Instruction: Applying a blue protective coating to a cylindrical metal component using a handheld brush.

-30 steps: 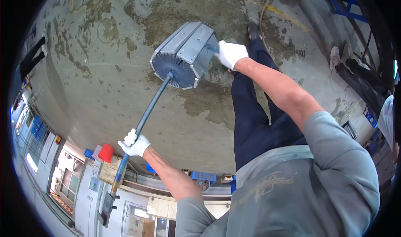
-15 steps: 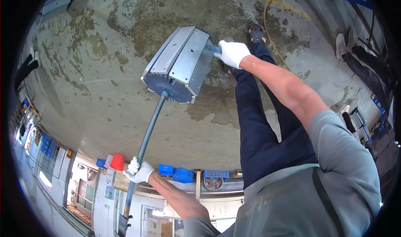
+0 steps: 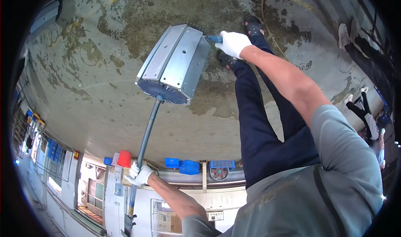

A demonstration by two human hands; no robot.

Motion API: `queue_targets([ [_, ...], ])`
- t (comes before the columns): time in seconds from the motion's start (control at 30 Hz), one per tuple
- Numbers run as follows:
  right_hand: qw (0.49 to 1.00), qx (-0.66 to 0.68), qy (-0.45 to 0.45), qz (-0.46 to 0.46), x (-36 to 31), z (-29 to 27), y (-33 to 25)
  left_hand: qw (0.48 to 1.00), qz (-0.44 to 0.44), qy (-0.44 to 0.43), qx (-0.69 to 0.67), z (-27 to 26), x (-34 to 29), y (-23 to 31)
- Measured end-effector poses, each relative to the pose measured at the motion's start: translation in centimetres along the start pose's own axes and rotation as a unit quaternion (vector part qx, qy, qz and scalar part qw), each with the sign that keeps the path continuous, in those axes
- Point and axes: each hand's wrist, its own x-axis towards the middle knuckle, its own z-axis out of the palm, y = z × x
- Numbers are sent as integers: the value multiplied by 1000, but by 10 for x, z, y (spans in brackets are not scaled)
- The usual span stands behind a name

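A drum-like metal assembly, faced with silver-grey panels with small holes and ringed by dark blades at its near end, hangs above the floor on a blue-grey shaft. The long near part of this metal shaft runs down to a dark clamp-like fitting. My left hand, in a white glove, is closed around the long part. At the drum's far end, my white-gloved right hand grips the short stub of the same shaft. The glove hides part of that stub.
Damp stains mark the concrete floor; a thin hose lies past my feet. A red bucket, blue crates and a fan stand along the wall. Other people's legs show at right.
The drum and shaft have shifted slightly left in view, still held by both hands. My feet show in changed positions, and the surroundings have shifted.
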Motion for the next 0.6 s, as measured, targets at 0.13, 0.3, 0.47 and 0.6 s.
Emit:
queue_targets([
  [0.13, 998, 18, -55, -30, -40, -12, -12, 999, -22, 40, -2, 11, 1, -8],
  [0.3, 993, -11, -60, -99, -60, -14, -41, 998, 3, 58, 7, 3, -1, -4],
  [0.47, 1000, 12, -8, -16, -32, -10, -19, 999, -6, 43, -2, 7, 1, -7],
  [0.6, 997, 21, 43, 68, -8, 5, 8, 999, 18, 45, 13, 15, -4, -8],
])
